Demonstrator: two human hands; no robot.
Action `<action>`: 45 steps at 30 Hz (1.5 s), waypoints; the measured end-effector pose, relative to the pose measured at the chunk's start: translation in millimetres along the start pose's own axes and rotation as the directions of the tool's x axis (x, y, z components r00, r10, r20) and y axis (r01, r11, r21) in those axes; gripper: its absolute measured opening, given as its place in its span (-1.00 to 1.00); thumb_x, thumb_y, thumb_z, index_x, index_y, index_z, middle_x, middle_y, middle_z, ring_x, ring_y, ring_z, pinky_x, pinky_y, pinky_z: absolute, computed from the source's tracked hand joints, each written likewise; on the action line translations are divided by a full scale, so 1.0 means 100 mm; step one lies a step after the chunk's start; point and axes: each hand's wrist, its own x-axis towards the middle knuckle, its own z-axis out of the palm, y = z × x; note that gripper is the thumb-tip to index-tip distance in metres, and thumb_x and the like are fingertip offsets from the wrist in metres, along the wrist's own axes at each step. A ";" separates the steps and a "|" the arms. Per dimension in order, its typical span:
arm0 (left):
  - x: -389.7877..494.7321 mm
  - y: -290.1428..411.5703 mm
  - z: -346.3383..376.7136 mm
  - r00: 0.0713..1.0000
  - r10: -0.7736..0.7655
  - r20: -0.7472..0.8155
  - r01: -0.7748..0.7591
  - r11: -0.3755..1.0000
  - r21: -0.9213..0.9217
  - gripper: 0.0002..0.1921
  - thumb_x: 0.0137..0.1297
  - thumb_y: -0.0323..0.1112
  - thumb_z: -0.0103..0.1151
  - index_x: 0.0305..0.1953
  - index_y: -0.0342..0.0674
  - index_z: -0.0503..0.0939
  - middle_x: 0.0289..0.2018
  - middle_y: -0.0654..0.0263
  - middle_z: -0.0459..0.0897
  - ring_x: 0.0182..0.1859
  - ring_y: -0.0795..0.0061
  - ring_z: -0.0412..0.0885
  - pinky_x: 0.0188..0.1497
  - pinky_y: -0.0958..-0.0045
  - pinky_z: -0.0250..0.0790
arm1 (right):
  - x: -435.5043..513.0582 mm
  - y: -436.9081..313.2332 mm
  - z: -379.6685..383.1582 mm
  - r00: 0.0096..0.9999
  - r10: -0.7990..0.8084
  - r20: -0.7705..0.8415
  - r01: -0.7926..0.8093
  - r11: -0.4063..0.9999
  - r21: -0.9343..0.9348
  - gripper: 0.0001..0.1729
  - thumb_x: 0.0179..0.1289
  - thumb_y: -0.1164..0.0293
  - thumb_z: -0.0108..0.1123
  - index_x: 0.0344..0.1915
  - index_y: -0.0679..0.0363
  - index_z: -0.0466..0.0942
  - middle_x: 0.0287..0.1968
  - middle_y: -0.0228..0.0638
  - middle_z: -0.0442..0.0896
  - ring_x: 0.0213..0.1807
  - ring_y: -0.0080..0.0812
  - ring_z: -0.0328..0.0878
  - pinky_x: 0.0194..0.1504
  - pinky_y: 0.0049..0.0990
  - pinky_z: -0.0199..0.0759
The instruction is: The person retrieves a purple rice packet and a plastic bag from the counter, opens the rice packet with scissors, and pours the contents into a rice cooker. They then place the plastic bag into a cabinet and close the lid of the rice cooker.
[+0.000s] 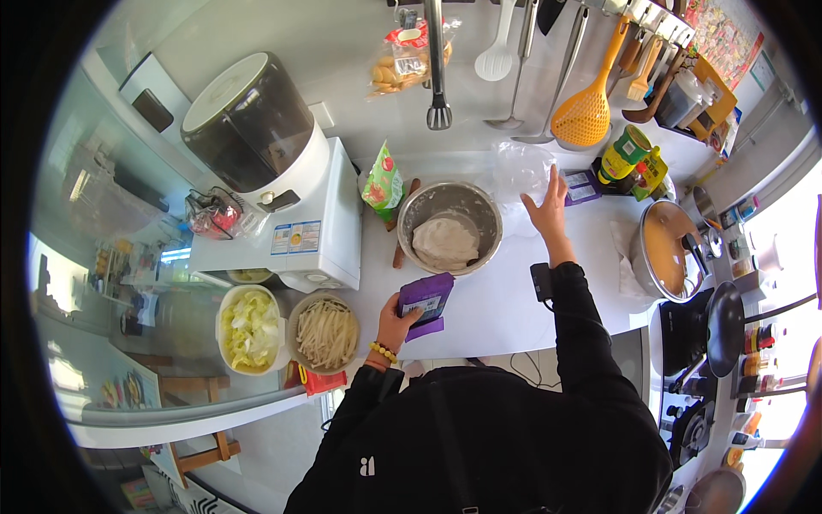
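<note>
A purple packet (425, 301) bearing writing is gripped by my left hand (393, 324) near the counter's front edge. Beyond it stands a steel bowl (493, 247) with a lump of pale dough (444, 244) inside. My right hand (549, 209), fingers spread, is beside a crumpled clear plastic bag (520, 170) right of the bowl; whether they touch I cannot tell. Another purple packet (581, 187) lies behind that hand. Left of the bowl are a green pouch (383, 183) and a wooden rolling pin, partly hidden by the bowl.
Left of me are a tub of cut leafy vegetable (250, 327), a bowl of enoki mushrooms (324, 333) and a white appliance (302, 238). To the right stand a lidded pan (671, 250) and a stove (684, 334). Utensils, including a yellow skimmer (581, 119), hang on the back wall.
</note>
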 end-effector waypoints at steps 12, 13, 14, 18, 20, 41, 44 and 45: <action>0.38 -0.52 0.18 0.962 -0.208 0.178 0.087 0.849 0.522 -0.56 0.20 -0.17 0.32 -0.06 -0.44 0.54 -0.22 0.20 0.67 -0.21 0.49 0.60 -0.09 0.44 0.44 | 0.29 0.27 -0.28 0.947 0.315 -0.057 -0.238 0.812 0.534 -0.64 0.19 0.68 -0.11 -0.04 0.33 0.54 -0.39 -0.20 0.64 -0.51 -0.41 0.58 -0.40 -0.50 0.48; 0.43 -0.58 0.19 0.965 -0.212 0.157 0.098 0.840 0.533 -0.55 0.19 -0.14 0.33 -0.09 -0.44 0.55 -0.24 0.18 0.68 -0.22 0.47 0.60 -0.11 0.42 0.45 | 0.34 0.27 -0.34 0.912 0.410 0.016 -0.322 0.690 0.648 -0.66 0.21 0.68 -0.11 -0.05 0.36 0.54 -0.40 -0.23 0.64 -0.50 -0.44 0.58 -0.41 -0.53 0.46; 0.46 -0.65 0.23 0.968 -0.205 0.142 0.097 0.834 0.543 -0.53 0.17 -0.10 0.34 -0.12 -0.43 0.55 -0.26 0.16 0.68 -0.24 0.44 0.61 -0.13 0.40 0.46 | 0.39 0.26 -0.41 0.912 0.406 0.056 -0.303 0.577 0.758 -0.70 0.24 0.67 -0.11 -0.09 0.40 0.53 -0.45 -0.32 0.63 -0.49 -0.55 0.56 -0.43 -0.60 0.41; 0.54 -0.78 0.33 0.986 -0.158 0.046 0.056 0.582 0.812 -0.53 0.15 -0.03 0.32 -0.19 -0.40 0.57 -0.26 0.03 0.69 -0.20 0.17 0.66 -0.14 0.24 0.48 | 0.51 0.10 -0.72 0.933 0.341 0.117 -0.306 0.575 0.759 -0.70 0.23 0.65 -0.12 -0.11 0.38 0.54 -0.38 -0.31 0.66 -0.46 -0.59 0.55 -0.43 -0.62 0.39; 0.55 -0.70 0.40 0.989 -0.145 0.005 0.050 0.369 0.928 -0.55 0.16 -0.03 0.29 -0.19 -0.37 0.57 -0.25 -0.01 0.68 -0.18 0.06 0.66 -0.12 0.19 0.48 | 0.53 -0.02 -0.86 0.959 0.245 0.143 -0.266 0.602 0.753 -0.70 0.23 0.65 -0.13 -0.11 0.35 0.54 -0.35 -0.33 0.67 -0.46 -0.62 0.50 -0.44 -0.65 0.32; 0.91 -0.42 2.26 0.647 0.307 0.698 -0.762 0.227 0.606 -0.04 0.03 -0.17 0.45 0.38 -0.23 0.06 0.22 0.10 0.34 0.36 0.20 0.19 0.42 0.14 -0.05 | -1.10 -0.01 -1.03 0.761 0.058 0.646 -0.536 0.619 0.575 -0.64 0.19 0.72 -0.08 -0.02 0.36 0.50 -0.19 -0.29 0.64 -0.16 -0.47 0.55 -0.07 -0.54 0.42; 0.86 -0.54 2.20 0.860 0.235 0.453 -0.478 0.684 0.552 -0.43 0.16 -0.31 0.32 0.17 -0.27 0.33 0.07 0.08 0.46 0.13 0.12 0.43 0.23 0.20 0.23 | -1.11 -0.02 -0.98 0.691 -0.089 0.718 -0.458 0.715 0.529 -0.64 0.23 0.63 0.06 0.05 0.34 0.49 -0.08 -0.25 0.61 -0.02 -0.43 0.50 0.07 -0.48 0.37; 0.85 -0.58 2.18 0.884 0.164 0.438 -0.397 0.758 0.517 -0.48 0.15 -0.34 0.30 0.13 -0.28 0.36 0.06 0.05 0.46 0.09 0.07 0.46 0.19 0.19 0.28 | -1.08 0.05 -0.98 0.633 -0.145 0.761 -0.462 0.719 0.520 -0.63 0.24 0.60 0.09 0.07 0.33 0.49 -0.05 -0.25 0.61 0.01 -0.43 0.50 0.09 -0.47 0.36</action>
